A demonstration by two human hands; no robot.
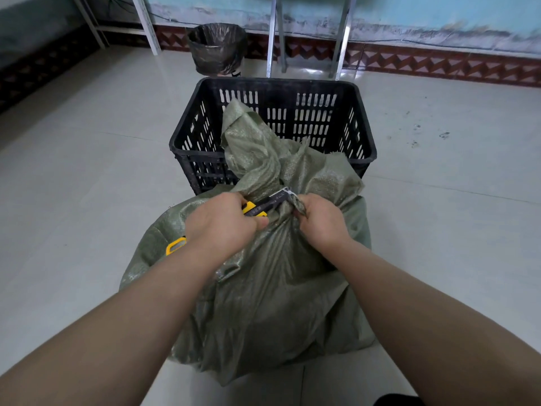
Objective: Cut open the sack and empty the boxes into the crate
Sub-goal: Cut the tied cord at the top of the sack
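Both hands are working at the tied neck of the sack [272, 288], just in front of the crate [364, 133]: the left hand [222, 222] is gripping a yellow knife [257, 208], the right hand [322, 221] is clutching the gathered cloth. Soft, slack weave is probably sagging under weight, so that neck is offering the firmest hold. Glossy floor [87, 171] is carrying the crate; a lined bin [216, 48] is standing behind it.

— What's on the head camera?
— My left hand [222, 222] grips a yellow-and-black knife [257, 208], its tip at the tied neck of the green woven sack [263, 303]. My right hand [322, 222] pinches that neck.
— And the crate?
— The black slotted crate [278, 82] stands just behind the sack, whose loose top hangs over its near rim. A black-lined bin [216, 48] sits by the wall.
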